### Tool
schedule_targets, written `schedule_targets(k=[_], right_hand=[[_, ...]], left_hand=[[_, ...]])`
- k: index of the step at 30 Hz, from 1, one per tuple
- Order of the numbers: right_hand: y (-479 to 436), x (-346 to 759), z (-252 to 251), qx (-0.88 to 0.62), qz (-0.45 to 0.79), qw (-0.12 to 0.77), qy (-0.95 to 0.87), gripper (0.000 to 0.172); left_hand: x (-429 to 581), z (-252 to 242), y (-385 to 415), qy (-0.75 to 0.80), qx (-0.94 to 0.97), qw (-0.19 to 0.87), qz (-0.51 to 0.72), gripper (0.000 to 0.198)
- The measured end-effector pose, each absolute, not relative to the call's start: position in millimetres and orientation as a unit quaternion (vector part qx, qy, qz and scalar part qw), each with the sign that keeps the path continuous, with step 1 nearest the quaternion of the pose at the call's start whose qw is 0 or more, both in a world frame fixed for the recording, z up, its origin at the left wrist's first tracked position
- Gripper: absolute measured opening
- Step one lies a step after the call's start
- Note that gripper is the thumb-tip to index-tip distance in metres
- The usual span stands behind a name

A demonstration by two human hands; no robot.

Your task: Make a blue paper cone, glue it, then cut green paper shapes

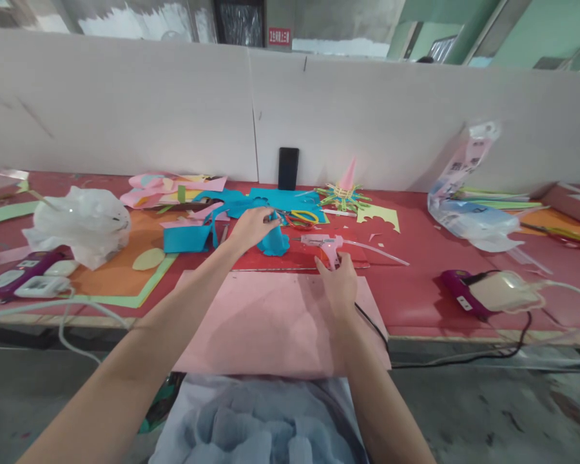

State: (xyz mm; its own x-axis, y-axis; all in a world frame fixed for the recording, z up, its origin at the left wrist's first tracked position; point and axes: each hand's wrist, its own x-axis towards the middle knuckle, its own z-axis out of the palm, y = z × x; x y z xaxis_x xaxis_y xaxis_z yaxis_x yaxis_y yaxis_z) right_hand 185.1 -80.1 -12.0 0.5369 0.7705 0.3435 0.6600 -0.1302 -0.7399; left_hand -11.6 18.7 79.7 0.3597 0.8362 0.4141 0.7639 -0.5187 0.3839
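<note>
red padded worktop point(415, 296) runs along a white partition wall point(125, 109), strewn with cut coloured sheets. near its middle stands a blue craft-sheet cone point(274, 243), on the red strip just beyond a large pale pink paper sheet point(270, 322) that hangs over the near edge. the left hand point(251, 227) reaches in from the left and has its fingers curled shut round the top of the cone, pinching it upright. just right of the cone lies a pink and white plastic glue gun point(321, 243), nozzle pointing left toward the cone, a clear glue stick jutting out to the right. the right hand point(339, 281) rests on the far edge of the pink sheet with thumb and fingers closed about the gun's handle; how tight the hold is cannot be told. behind the cone lie yellow and red handled scissors point(302, 217) on flat blue cut-outs point(251, 201). further back a black phone point(288, 168) leans on the wall, near a pink paper cone on a star of straws point(344, 191). well to the left sit a crumpled white plastic bag point(80, 222) and a purple power strip point(14, 274); well to the right a clear plastic packet point(468, 206) and a second purple power strip with a white adapter point(488, 293)
</note>
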Motion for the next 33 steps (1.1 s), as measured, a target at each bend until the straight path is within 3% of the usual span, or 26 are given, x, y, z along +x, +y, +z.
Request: schedule_targets(k=[4, 8, 12, 18, 33], right_hand=[[-80.4, 184.9, -12.0, -0.753, 0.066, 0.450, -0.476, 0.052], [-80.0, 185.1, -13.2, -0.750, 0.061, 0.451, -0.481, 0.053], [-78.9, 185.8, -14.5, -0.748, 0.055, 0.452, -0.484, 0.053], [-79.5, 186.7, -14.3, -0.749, 0.063, 0.448, -0.484, 0.052], [-78.2, 187.7, -17.2, -0.745, 0.050, 0.450, -0.491, 0.051]], left_hand=[[-12.3, 72.2, 11.1, 0.486, 0.806, 0.100, 0.322, 0.027], [-16.4, 59.7, -5.4, 0.532, 0.756, 0.044, 0.379, 0.031], [-18.8, 34.4, -14.2, 0.497, 0.813, -0.012, 0.303, 0.021], [-16.1, 3.7, -6.8, 0.466, 0.867, -0.057, 0.171, 0.023], [-14.0, 4.0, -6.4, 0.447, 0.881, -0.078, 0.136, 0.025]])
